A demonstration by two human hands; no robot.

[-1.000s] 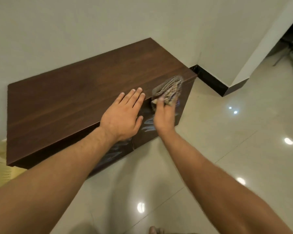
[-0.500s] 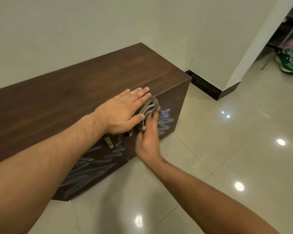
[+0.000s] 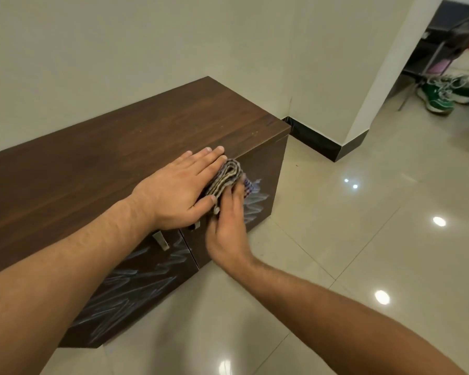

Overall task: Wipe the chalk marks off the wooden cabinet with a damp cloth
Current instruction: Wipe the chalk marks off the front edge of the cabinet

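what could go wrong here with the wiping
The bunched cloth in the right hand may only smear the chalk marks on the right door. The left door's marks are untouched and easy to miss. The left hand leans by the cabinet edge and could slip.

Dark brown wood-grain cabinet (image 3: 125,158), streaky grain running along its top, and pale bluish-white chalk scribbles (image 3: 125,290) zigzagging across both dark doors; the folded cloth (image 3: 224,177) shows beige and grey stripes with a red-and-blue checked patch; glossy cream floor tiles (image 3: 363,253), a black skirting band (image 3: 322,143), green-and-white sneakers (image 3: 439,94) far right
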